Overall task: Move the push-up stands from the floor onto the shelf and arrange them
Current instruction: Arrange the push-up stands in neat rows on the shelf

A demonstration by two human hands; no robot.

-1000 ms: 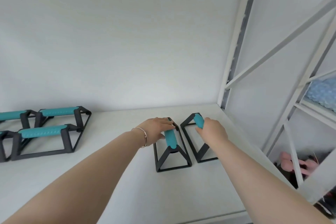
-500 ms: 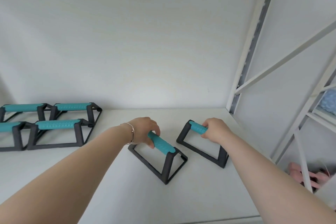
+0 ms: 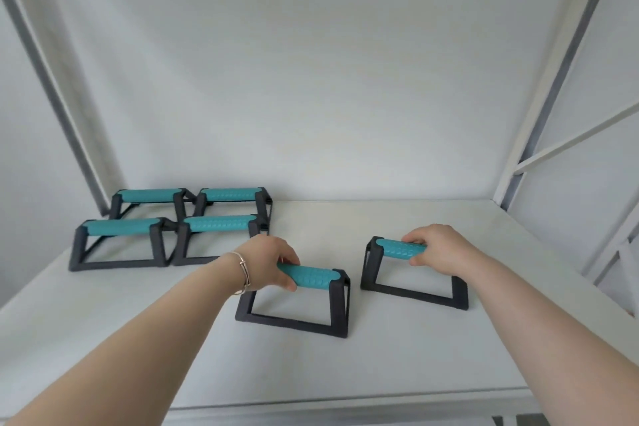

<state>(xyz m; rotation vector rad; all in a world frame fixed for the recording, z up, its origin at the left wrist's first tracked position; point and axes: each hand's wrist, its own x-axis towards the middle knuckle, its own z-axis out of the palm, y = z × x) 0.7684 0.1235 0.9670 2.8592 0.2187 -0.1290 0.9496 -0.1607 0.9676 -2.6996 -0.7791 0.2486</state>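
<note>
White shelf, wide and flat, backed by a pale wall, with white uprights at both rear corners and a diagonal brace on the right.

Four push-up stands at rear left of the shelf, black frames with teal bars, set two by two, touching or nearly touching, all upright, bars running left to right.

Nearer the front, centre: fifth stand, upright on the shelf, bar slanting slightly down to the right. Right of it and a little further back, apart from it: sixth stand, also upright on the shelf.

Left hand, grip clamped around the left end of the fifth stand's teal bar. Right hand, grip clamped around the right part of the sixth stand's bar.

Thin metal bracelet around the left wrist.
</note>
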